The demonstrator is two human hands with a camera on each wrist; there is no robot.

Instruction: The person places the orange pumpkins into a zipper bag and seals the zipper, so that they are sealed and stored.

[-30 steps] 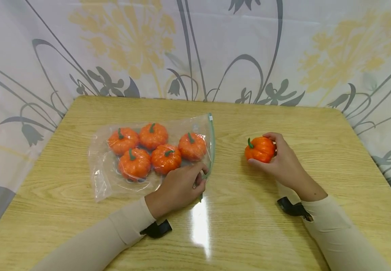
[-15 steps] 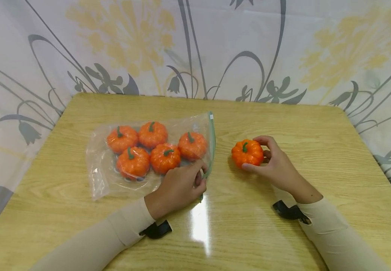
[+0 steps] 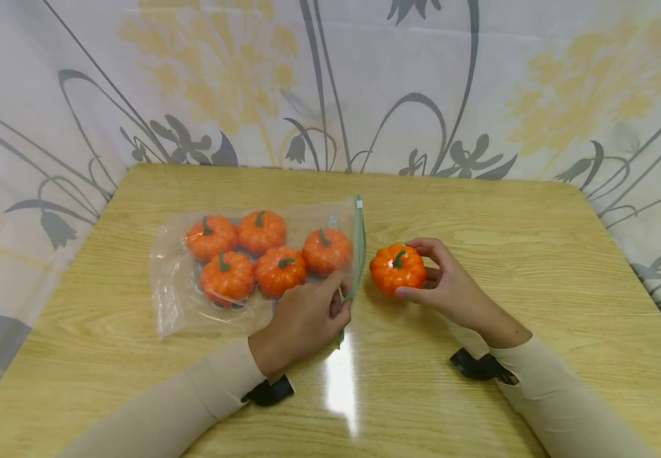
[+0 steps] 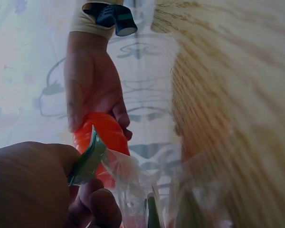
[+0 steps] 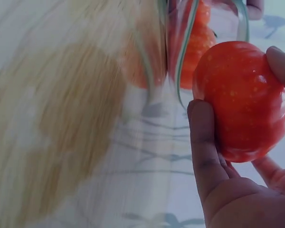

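A small orange pumpkin (image 3: 397, 275) with a green stem is gripped by my right hand (image 3: 450, 289), thumb on the near side and fingers on the far side. It is just right of the mouth of a clear zip bag (image 3: 178, 312). My left hand (image 3: 307, 318) pinches the bag's green-edged opening (image 3: 359, 254) at its near end. In the left wrist view the green strip (image 4: 88, 159) stands between thumb and fingers. Several similar pumpkins (image 3: 227, 280) lie inside the bag. In the right wrist view the held pumpkin (image 5: 242, 99) faces the parted bag opening (image 5: 183, 57).
The bag lies on a glossy wood-grain table (image 3: 513, 222). A floral patterned cloth (image 3: 364, 83) rises behind the table and along its sides. Each wrist wears a black strap (image 3: 270, 389).
My right hand has carried the pumpkin left and slightly nearer, up to the bag's mouth, and its stem has turned toward the camera. My left hand keeps its pinch on the bag's edge.
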